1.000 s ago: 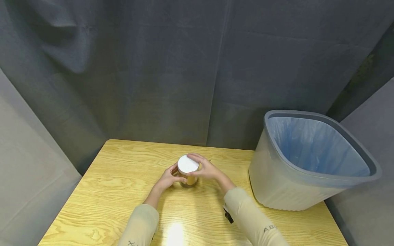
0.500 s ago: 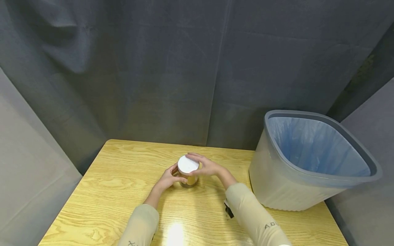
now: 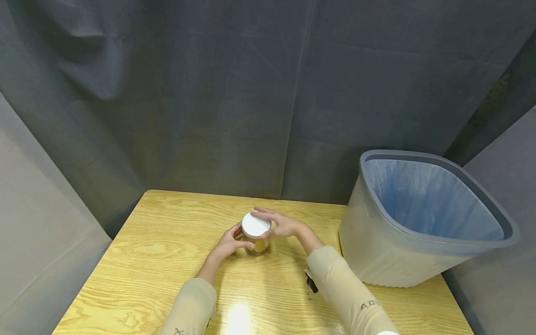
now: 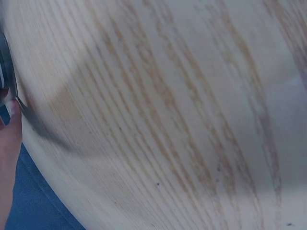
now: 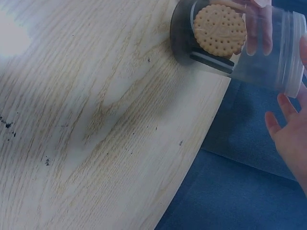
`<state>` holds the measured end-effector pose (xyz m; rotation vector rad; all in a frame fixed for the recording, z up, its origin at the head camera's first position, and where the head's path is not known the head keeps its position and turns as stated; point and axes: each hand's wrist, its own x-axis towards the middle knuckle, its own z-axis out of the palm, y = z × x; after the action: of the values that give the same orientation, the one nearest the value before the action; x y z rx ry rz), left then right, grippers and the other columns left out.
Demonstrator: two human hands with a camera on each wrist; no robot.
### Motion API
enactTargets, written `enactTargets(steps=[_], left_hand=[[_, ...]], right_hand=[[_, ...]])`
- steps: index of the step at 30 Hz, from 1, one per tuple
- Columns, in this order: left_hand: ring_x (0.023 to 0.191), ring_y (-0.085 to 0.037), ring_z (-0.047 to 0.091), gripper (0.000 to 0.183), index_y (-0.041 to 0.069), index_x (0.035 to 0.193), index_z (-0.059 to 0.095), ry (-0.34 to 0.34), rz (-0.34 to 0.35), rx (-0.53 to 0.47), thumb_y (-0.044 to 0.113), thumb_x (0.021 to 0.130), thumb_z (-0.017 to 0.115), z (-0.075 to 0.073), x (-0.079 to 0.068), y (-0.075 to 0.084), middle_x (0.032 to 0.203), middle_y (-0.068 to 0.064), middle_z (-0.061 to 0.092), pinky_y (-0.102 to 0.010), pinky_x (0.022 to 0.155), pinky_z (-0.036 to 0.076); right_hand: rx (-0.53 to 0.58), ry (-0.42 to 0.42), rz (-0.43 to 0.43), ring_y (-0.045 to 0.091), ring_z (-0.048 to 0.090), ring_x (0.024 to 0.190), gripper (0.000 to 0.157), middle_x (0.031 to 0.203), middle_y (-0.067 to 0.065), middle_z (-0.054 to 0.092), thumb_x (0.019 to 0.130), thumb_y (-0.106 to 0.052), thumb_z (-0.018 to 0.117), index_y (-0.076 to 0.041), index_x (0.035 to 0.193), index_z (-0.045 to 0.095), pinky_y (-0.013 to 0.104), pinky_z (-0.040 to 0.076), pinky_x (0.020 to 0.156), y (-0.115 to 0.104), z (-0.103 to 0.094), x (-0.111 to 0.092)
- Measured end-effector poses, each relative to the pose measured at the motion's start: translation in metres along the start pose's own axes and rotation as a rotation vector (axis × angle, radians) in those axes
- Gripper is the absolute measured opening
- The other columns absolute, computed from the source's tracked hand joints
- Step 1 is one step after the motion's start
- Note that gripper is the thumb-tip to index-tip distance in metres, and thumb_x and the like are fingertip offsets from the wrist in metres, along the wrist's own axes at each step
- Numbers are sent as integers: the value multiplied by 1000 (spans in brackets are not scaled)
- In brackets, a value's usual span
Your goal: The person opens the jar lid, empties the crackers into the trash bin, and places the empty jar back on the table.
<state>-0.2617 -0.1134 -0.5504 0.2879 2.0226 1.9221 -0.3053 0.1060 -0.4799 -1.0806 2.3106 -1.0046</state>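
L hand (image 3: 228, 243) grips clear biscuit jar (image 3: 260, 244), just to its R, long axis upright; R hand (image 3: 286, 226) holds white lid (image 3: 256, 225) btwn thumb & fingers, lid immed. L of it. Neither hand nearer.

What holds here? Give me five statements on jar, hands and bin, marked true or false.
1. The left hand holds the jar. True.
2. The jar has nothing in it. False: a round biscuit shows through its clear wall.
3. The right hand is at the white lid. True.
4. The bin stands to the left of the jar. False: it stands to the right.
5. The bin has a blue liner. True.
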Motion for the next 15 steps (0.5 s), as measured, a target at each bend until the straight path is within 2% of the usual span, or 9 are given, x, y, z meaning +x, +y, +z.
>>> enactTargets(steps=[6,15], left_hand=[[135,-34,23,86,11,145,26,12,-2,2,8,74,76,0,0,0,148,-8,28,-54,107,21],[135,-35,20,87,11,145,24,4,-1,7,10,74,76,-1,-1,0,149,-8,26,-58,106,20]], right_hand=[[-14,-19,-5,37,9,137,67,152,12,14,84,-14,65,-8,142,33,62,10,106,0,-3,-2],[21,-4,-19,38,13,136,61,150,18,16,86,-11,61,-5,140,34,62,14,105,5,-7,-7]])
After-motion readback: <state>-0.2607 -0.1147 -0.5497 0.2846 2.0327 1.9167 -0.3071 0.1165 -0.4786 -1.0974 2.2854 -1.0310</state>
